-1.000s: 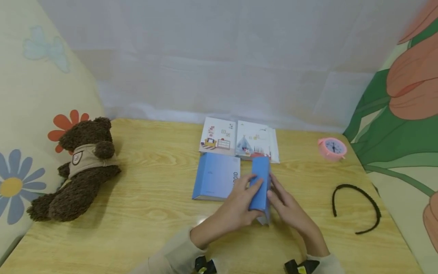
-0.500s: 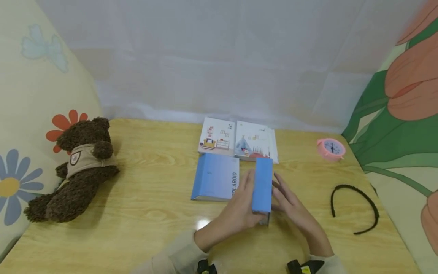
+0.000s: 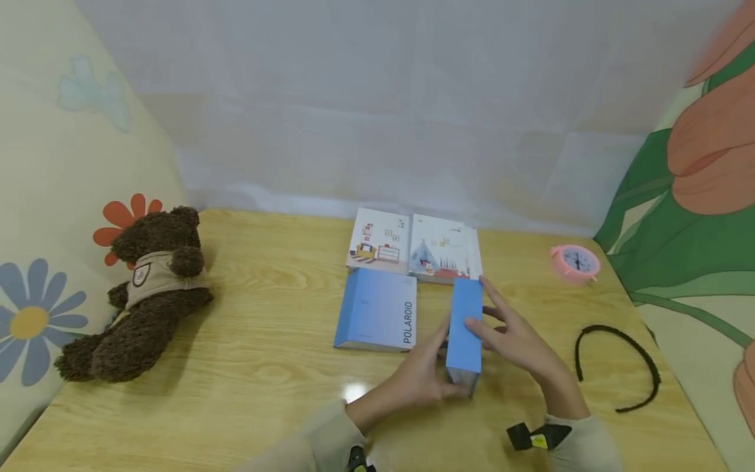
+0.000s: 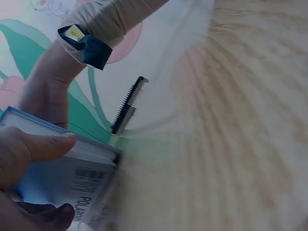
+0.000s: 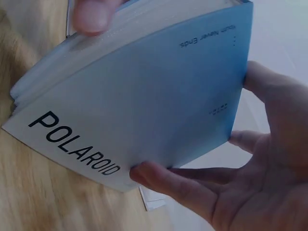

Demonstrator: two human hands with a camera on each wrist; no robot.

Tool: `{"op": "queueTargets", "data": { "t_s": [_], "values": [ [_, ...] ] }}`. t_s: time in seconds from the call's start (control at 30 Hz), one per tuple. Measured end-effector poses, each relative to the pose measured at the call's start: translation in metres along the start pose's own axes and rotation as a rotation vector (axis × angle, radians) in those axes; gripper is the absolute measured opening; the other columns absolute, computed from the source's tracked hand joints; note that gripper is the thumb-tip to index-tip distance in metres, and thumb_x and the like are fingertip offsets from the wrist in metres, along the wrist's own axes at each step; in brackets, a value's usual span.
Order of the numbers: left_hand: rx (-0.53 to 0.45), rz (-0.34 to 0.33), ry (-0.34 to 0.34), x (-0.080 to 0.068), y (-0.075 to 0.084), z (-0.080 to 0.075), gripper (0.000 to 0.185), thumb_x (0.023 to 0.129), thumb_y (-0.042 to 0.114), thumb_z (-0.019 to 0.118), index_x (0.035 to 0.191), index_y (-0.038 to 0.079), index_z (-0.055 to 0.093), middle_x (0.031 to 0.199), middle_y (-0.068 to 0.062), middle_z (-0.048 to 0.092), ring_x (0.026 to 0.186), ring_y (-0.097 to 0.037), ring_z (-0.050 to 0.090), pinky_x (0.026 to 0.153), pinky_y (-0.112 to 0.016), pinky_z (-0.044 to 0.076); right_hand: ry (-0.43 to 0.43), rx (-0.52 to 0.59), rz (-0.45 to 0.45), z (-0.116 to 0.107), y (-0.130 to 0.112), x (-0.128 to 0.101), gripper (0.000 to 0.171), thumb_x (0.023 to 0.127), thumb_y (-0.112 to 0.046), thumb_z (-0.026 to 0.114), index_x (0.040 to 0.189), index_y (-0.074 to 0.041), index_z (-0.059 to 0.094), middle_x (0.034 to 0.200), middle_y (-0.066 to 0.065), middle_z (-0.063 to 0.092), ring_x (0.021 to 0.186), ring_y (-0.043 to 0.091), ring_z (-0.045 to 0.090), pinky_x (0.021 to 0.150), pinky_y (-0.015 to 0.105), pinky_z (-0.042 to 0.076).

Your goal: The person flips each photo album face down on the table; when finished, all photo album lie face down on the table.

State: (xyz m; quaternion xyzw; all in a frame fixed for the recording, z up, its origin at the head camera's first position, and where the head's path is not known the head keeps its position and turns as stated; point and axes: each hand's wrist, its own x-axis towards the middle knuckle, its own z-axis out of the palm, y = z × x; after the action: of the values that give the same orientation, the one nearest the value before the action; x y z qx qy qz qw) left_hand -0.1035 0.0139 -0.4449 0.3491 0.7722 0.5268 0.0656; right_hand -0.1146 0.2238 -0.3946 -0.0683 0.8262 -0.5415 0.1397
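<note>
A blue photo album [image 3: 464, 324] stands on edge, spine up, between both hands. In the right wrist view its cover [image 4: 53, 185] [image 5: 120, 106] reads POLAROID. My left hand [image 3: 415, 380] grips it from the left, thumb [image 4: 50, 146] across the near page edges. My right hand [image 3: 525, 341] holds it from the right, with its thumb on the spine and fingertips at the cover and the far end. A second blue album [image 3: 380, 308] lies flat at the left, spine to the left. Behind lie two white illustrated books [image 3: 380, 239], the right-hand one over another white edge.
A brown teddy bear [image 3: 156, 295] in a beige top leans at the table's left side. On the right are a pink alarm clock [image 3: 576, 263] and a black headband [image 3: 643, 354]. A pale curtain [image 3: 366, 111] closes off the back of the wooden table [image 3: 265, 328].
The held album has shifted slightly right, and its spine has turned squarely upward. My right thumb has moved onto the spine, while my left fingers have come off it to the left side.
</note>
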Motion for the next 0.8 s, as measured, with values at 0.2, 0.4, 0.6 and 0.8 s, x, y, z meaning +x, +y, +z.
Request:
{"op": "queueTargets", "data": {
  "t_s": [0.2,0.4,0.6,0.8],
  "values": [
    [0.145,-0.039,-0.059,0.002,-0.007,0.006,0.132,0.066,0.013,0.092,0.159,0.005,-0.001,0.158,-0.014,0.031,0.142,-0.026,0.034,0.117,-0.039,0.027,-0.031,0.137,-0.036,-0.004,0.011,-0.004,0.072,0.103,-0.031,0.055,0.158,-0.043,0.01,0.153,0.036,0.023,0.128,0.056,0.042,0.089,0.048,0.056],
    [0.377,-0.109,-0.112,0.001,0.002,-0.001,0.12,0.07,0.025,0.089,0.159,0.006,0.01,0.159,-0.022,0.023,0.139,-0.036,0.039,0.108,-0.047,0.041,-0.024,0.228,-0.044,-0.011,0.025,-0.016,0.064,0.106,-0.029,0.047,0.16,-0.035,0.013,0.156,0.032,0.023,0.128,0.051,0.044,0.093,0.052,0.052],
    [0.562,-0.105,-0.192,0.001,0.006,-0.001,0.098,0.075,0.032,0.085,0.154,0.006,0.033,0.156,-0.023,0.031,0.138,-0.038,0.039,0.112,-0.049,0.036,0.082,0.075,-0.053,-0.014,0.036,-0.034,0.06,0.106,-0.016,0.046,0.158,-0.007,0.018,0.149,0.034,0.034,0.123,0.044,0.052,0.089,0.037,0.056],
    [0.768,-0.08,-0.246,0.0,0.008,0.001,0.08,0.079,0.04,0.08,0.146,0.01,0.05,0.155,-0.018,0.036,0.14,-0.037,0.036,0.114,-0.051,0.032,0.19,-0.326,-0.08,-0.004,0.047,-0.039,0.051,0.096,-0.001,0.048,0.144,0.014,0.038,0.133,0.035,0.052,0.098,0.031,0.06,0.08,0.039,0.054]
  ]
}}
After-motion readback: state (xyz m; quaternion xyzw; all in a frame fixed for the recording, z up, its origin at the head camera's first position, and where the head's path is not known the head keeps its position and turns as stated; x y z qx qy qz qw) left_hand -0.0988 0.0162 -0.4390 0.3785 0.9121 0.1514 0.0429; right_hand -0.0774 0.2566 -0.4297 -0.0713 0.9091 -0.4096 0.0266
